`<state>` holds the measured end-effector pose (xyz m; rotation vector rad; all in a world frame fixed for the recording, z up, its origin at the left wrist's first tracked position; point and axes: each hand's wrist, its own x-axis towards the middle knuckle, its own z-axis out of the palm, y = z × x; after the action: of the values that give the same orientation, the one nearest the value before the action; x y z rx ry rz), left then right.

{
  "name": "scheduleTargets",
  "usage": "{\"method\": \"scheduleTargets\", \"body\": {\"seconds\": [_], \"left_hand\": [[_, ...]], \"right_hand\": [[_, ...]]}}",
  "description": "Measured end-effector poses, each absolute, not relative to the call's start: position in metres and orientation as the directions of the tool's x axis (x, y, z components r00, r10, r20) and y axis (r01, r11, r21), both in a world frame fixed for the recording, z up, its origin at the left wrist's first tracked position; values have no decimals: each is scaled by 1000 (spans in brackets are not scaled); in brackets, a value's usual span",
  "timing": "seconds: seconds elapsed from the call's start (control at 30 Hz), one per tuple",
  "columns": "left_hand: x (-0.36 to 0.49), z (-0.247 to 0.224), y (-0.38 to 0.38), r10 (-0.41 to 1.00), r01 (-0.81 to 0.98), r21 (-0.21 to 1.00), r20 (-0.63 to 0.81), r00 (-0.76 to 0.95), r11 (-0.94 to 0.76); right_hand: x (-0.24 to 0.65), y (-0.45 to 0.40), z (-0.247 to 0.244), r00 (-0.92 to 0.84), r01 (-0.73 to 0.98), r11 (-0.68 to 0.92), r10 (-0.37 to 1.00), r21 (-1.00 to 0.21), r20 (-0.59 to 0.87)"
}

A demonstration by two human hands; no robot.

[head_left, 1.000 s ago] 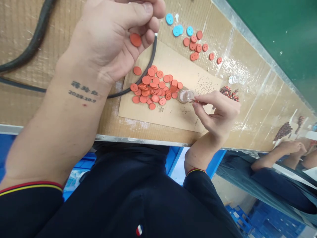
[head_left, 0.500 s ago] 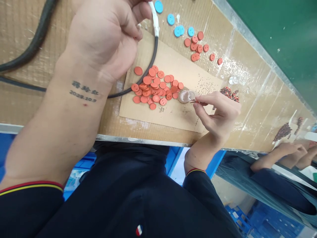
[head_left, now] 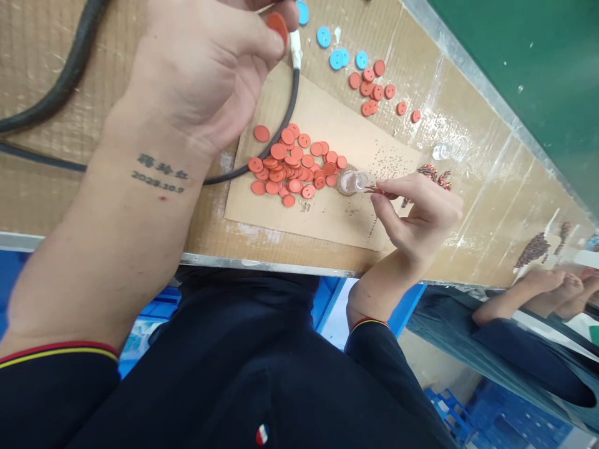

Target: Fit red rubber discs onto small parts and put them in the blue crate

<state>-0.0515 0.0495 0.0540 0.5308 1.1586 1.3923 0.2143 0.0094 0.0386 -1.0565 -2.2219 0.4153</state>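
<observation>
Firmly closed grip of the left hand [head_left: 206,68] on one orange-red button [head_left: 277,26], pinched between thumb and fingers at the top of the view, just beside a black cable [head_left: 296,81] with a white end. Also closed, the grip of the right hand [head_left: 421,212] on slim tweezers [head_left: 381,189], with their tips at the mouth of a small glass jar [head_left: 353,182]; anything in the tips too small to tell. Jar tilted on a cardboard sheet [head_left: 322,218], just beside a pile of orange-red buttons [head_left: 290,168]. Near the jar, many tiny dark specks [head_left: 390,163] scattered on the cardboard. Beyond the sheet, on the tabletop [head_left: 468,218], a smaller group of orange-red buttons [head_left: 372,87] together with some blue buttons [head_left: 336,59], and a heap of small red and dark parts [head_left: 433,176] just past the right hand. On the left forearm [head_left: 140,206], a dark tattoo of characters and a date. Farther right, a co-worker's hands [head_left: 547,290] and dark sleeve [head_left: 524,355], near another dark heap [head_left: 531,249]. Below the tabletop, blue crates [head_left: 510,405].
</observation>
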Motion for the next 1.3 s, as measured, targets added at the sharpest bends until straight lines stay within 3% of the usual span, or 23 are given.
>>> {"method": "scheduleTargets", "body": {"seconds": [0.37, 0.63, 0.93, 1.3], "left_hand": [[-52, 51, 46, 929, -579, 798, -323, -179, 166], [-52, 55, 44, 923, -481, 858, -317, -219, 180], [-53, 54, 44, 922, -507, 844, -320, -217, 173], [-53, 52, 46, 886, -540, 812, -398, -237, 220]], "right_hand": [[213, 9, 38, -497, 582, 633, 773, -510, 393], [213, 10, 37, -501, 567, 640, 768, -519, 399], [215, 9, 36, -510, 550, 629, 774, -549, 376], [212, 9, 37, -507, 583, 639, 769, -502, 389]]}}
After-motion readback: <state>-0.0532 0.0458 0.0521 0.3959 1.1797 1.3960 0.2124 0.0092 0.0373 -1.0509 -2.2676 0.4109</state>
